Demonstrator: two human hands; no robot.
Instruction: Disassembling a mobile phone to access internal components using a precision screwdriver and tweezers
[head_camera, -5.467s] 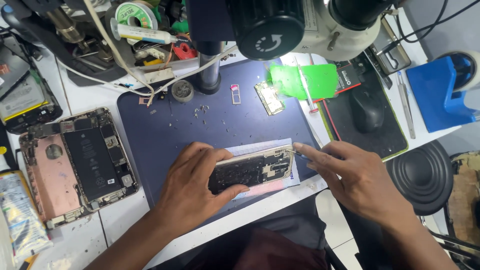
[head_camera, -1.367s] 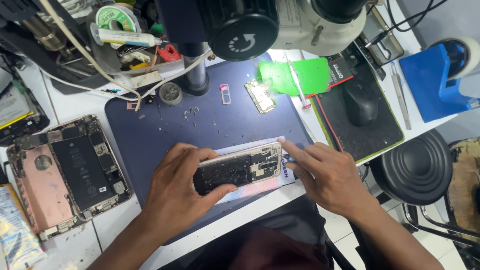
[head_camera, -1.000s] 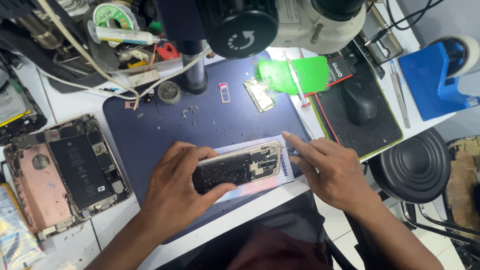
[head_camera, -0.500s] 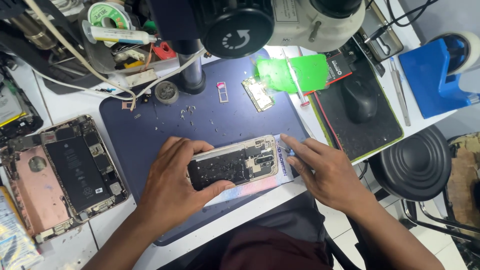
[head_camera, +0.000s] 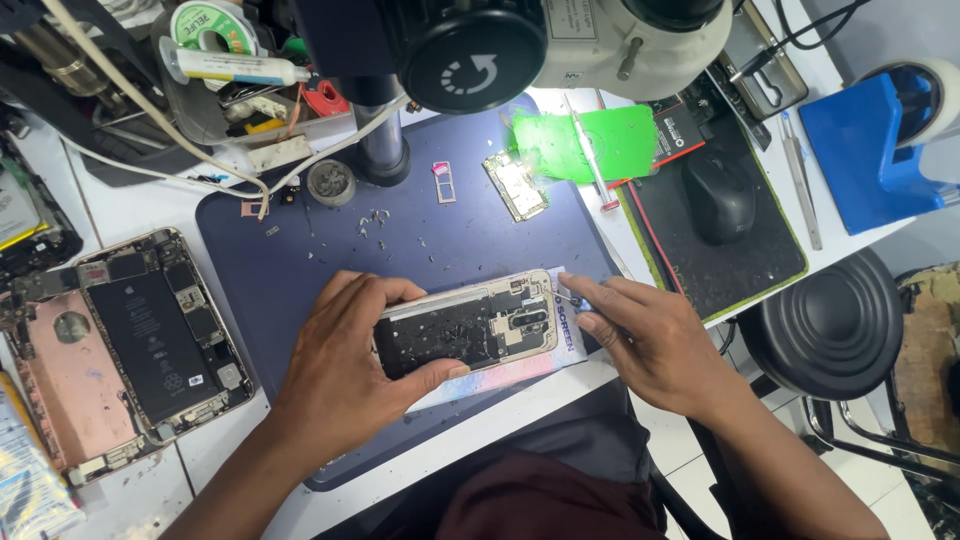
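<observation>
My left hand (head_camera: 345, 365) grips an opened phone frame (head_camera: 465, 325), gold-rimmed with dark inner parts, lifted a little over the dark blue work mat (head_camera: 430, 235). My right hand (head_camera: 650, 340) is at the frame's right end, its fingertips pinching a thin metal tool (head_camera: 567, 297) whose tip meets the frame's corner. A pale card or screen pack (head_camera: 510, 375) lies under the frame.
A microscope head (head_camera: 520, 40) hangs over the mat's far side. A small circuit board (head_camera: 516, 185), a green pad (head_camera: 590, 140), a mouse (head_camera: 718, 195) on a black pad, and an opened rose-gold phone (head_camera: 120, 345) lie around. A black stool (head_camera: 830, 325) stands right.
The phone frame has been raised and tilted in my left hand. My right hand stays at its right end with the thin tool.
</observation>
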